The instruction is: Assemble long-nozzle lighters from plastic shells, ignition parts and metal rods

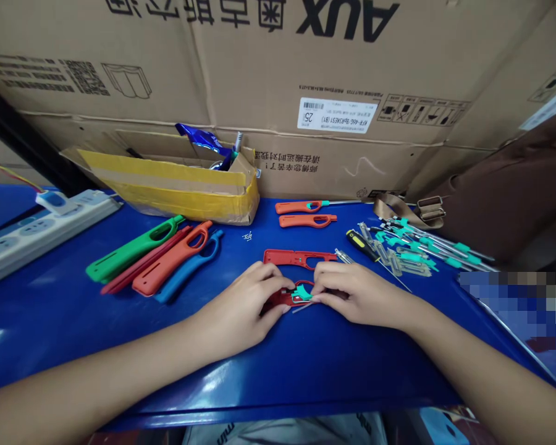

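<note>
My left hand (248,304) is closed on the left end of a red lighter shell half (272,301), thumb and fingers on its edges. Set against the shell's middle is a green trigger piece (302,293), pinched at its right side by my right hand (361,293). A thin clear tube (301,308) sticks out below the shell. Just beyond my hands lies another red shell half (287,256), its inner side up. My right fingers hide part of the assembly.
Green, red, orange and blue lighter shells (167,262) lie left. Orange lighter parts (306,220) lie farther back. At right are a screwdriver (359,243), clear fuel tanks (398,262) and metal rods with green triggers (438,244). A yellow-taped box (180,191) and power strip (41,225) stand behind.
</note>
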Available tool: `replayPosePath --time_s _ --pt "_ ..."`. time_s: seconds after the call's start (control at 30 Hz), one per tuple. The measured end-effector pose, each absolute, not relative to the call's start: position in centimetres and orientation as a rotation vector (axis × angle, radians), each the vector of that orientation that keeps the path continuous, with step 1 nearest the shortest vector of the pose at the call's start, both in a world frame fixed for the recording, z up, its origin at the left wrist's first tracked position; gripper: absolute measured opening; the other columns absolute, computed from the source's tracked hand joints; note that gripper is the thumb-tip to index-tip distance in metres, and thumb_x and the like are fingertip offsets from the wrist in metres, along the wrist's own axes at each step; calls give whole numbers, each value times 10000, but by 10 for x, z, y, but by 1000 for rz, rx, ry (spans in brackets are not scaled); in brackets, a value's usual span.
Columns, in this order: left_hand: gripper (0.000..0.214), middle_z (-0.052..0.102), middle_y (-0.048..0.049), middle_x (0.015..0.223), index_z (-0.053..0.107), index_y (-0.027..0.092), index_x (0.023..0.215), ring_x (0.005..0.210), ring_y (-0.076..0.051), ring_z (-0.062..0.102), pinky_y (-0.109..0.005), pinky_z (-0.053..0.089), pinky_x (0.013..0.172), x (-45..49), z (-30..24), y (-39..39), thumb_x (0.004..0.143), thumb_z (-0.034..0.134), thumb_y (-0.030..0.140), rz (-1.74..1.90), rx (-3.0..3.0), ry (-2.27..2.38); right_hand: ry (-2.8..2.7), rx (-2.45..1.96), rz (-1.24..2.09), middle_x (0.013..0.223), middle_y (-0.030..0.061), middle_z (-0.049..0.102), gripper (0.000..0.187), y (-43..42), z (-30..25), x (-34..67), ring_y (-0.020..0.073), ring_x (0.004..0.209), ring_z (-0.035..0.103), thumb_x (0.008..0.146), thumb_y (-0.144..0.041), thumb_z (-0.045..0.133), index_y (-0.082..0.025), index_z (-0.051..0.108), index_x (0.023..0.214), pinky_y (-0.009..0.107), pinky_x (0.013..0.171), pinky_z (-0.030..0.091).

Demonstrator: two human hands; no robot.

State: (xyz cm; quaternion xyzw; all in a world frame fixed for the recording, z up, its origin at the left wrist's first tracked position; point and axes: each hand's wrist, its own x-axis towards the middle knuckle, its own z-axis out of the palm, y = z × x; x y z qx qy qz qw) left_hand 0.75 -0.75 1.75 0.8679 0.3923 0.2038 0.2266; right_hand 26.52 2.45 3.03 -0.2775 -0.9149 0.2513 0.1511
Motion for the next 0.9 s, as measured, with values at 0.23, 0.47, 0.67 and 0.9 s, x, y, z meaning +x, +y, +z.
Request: replayPosePath --time_s 0.23,0.47,0.67,0.9 --pt "246 635 -92 1191 645 196 1184 1134 -267 583 -459 506 1032 9 21 -10 940 625 165 520 2364 1116 -2680 -775 671 971 49 651 167 23 30 266 154 842 615 1025 -224 524 -188 678 973 281 775 463" --pt "234 633 -93 1177 648 170 1168 1122 -262 581 -464 498 1035 9 21 -10 936 634 142 511 2340 1130 -2593 -764 730 926 40 647 129 24 24 264 139 802 605 988 -201 584 -173 692 924 263 729 452" --pt "223 636 -90 1169 649 168 1160 1106 -263 575 -464 502 1017 10 21 -10 938 635 143 514 2365 1129 -2583 -725 737 939 42 675 154 23 27 264 133 804 620 958 -145 593 -169 744 938 263 747 453" --pt "228 638 -90 1153 647 161 1158 1103 -258 575 -446 502 998 11 20 -11 933 639 125 531 2374 1114 -2489 -977 813 806 -1 642 96 23 27 257 103 656 526 909 -206 698 -172 718 820 248 637 397"
